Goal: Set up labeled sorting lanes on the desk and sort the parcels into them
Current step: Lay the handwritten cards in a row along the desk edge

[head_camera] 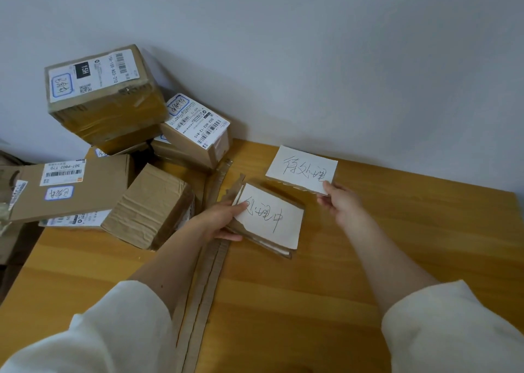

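My left hand (224, 219) grips a small stack of cardboard label cards (269, 219) over the wooden desk (397, 245); the top card is white with handwritten characters. My right hand (338, 201) pinches the near corner of a single white handwritten label card (302, 168), held further back toward the wall. A long strip of corrugated cardboard (204, 287) lies on the desk, running from the near edge toward the back under my left hand. Several brown parcels (153, 202) with shipping labels are piled at the left of the desk.
The tallest parcel (102, 91) sits tilted on top of the pile against the grey wall (312, 46). A flat box (71, 188) overhangs the desk's left edge. Bare wood shows to the right of the cardboard strip.
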